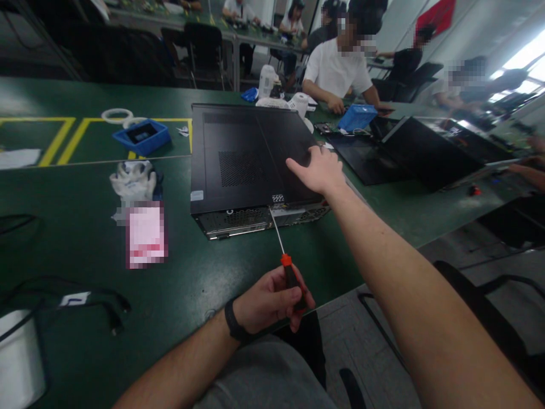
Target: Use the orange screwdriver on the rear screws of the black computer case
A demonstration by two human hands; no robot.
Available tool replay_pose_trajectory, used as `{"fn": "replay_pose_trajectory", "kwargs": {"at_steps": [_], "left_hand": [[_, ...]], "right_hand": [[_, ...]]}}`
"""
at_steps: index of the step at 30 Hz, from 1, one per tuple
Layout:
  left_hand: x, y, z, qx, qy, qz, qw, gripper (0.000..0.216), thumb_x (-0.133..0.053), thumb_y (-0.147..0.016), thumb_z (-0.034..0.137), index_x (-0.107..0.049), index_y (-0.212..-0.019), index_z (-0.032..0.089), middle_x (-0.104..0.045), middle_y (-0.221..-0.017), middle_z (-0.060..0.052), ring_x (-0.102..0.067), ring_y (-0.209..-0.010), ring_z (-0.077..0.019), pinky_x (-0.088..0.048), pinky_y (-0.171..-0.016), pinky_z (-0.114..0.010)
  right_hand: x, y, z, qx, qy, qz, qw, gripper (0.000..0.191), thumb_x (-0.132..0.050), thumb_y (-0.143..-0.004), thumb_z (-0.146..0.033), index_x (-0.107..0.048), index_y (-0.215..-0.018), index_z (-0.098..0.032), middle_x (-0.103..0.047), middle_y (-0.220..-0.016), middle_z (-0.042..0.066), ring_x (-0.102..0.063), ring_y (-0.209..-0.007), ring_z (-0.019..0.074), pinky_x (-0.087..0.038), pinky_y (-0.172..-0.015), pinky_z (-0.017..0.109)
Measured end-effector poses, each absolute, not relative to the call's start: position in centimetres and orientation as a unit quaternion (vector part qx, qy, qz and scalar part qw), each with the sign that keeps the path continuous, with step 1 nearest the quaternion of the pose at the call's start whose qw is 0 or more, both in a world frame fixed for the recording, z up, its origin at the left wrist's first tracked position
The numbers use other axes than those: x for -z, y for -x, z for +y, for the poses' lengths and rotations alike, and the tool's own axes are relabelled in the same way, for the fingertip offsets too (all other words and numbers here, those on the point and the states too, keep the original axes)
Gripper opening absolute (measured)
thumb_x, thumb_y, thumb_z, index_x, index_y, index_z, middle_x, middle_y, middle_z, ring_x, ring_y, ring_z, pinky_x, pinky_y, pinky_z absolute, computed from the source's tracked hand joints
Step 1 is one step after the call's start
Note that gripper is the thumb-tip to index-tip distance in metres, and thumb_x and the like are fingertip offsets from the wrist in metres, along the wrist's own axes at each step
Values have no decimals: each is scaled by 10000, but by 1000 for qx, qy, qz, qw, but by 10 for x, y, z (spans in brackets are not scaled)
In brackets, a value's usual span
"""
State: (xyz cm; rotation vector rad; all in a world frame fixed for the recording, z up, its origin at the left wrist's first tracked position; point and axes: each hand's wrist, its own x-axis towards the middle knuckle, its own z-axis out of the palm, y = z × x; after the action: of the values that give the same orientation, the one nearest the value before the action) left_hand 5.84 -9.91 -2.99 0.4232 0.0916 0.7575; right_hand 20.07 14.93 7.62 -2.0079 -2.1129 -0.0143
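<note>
A black computer case [242, 153] lies flat on the green table, its vented side panel facing up and its rear toward me. My left hand [276, 298] is closed around the red and black handle of a screwdriver [290, 275]. The screwdriver's thin shaft points away from me, and its tip meets the rear top edge of the case near a small checkered label [277, 198]. Whether the tip sits in a screw is too small to tell. My right hand [321, 170] rests on the right part of the panel, fingers spread, holding nothing.
Left of the case are a blue tray [159, 139], gloves [134, 182] and a pink-and-white packet [146, 234]. Black cables [100, 301] and a white container [21, 363] lie nearer. Another opened case [438, 150] stands at right. A co-worker [338, 71] sits across the table.
</note>
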Motion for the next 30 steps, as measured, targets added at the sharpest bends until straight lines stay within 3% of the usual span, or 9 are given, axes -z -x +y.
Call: {"fn": "replay_pose_trajectory", "kwargs": {"at_steps": [6, 13, 18, 23, 30], "left_hand": [[25, -55, -98, -360, -179, 38, 915, 400, -818, -878, 331, -661, -1201, 154, -792, -997, -72, -751, -660, -124, -614, -612, -224], [32, -59, -99, -373, -191, 22, 908, 277, -807, -903, 331, -611, -1038, 190, -798, -963, -39, -717, -569, -95, -605, -526, -196], [32, -58, -99, -370, -172, 11, 913, 288, -773, -927, 367, -628, -1082, 172, -803, -983, -74, -756, -619, -136, -631, -559, -229], [28, -56, -99, -352, -161, 28, 922, 322, -831, -870, 287, -674, -1113, 148, -800, -1020, -82, -781, -678, -154, -649, -622, -250], [30, -57, -101, -361, -186, 43, 913, 336, -822, -885, 363, -550, -1003, 206, -799, -947, -43, -759, -628, -140, -570, -519, -190]], "right_hand": [[-77, -200, 149, 5, 686, -719, 116, 964, -414, -849, -887, -510, -1451, -141, -521, -1517, 241, -472, -1402, 496, -389, -1143, 659], [-77, -200, 148, 7, 684, -719, 120, 966, -416, -847, -887, -520, -1451, -140, -529, -1515, 238, -483, -1398, 496, -403, -1136, 653], [-76, -201, 149, 10, 685, -720, 112, 984, -395, -842, -900, -512, -1453, -137, -523, -1517, 243, -476, -1396, 498, -399, -1131, 657], [-76, -201, 149, 10, 684, -721, 106, 991, -367, -847, -906, -493, -1461, -138, -510, -1529, 246, -473, -1394, 489, -395, -1131, 658], [-76, -200, 149, 6, 686, -718, 113, 975, -390, -842, -900, -501, -1454, -148, -523, -1521, 233, -473, -1397, 479, -393, -1137, 651]]}}
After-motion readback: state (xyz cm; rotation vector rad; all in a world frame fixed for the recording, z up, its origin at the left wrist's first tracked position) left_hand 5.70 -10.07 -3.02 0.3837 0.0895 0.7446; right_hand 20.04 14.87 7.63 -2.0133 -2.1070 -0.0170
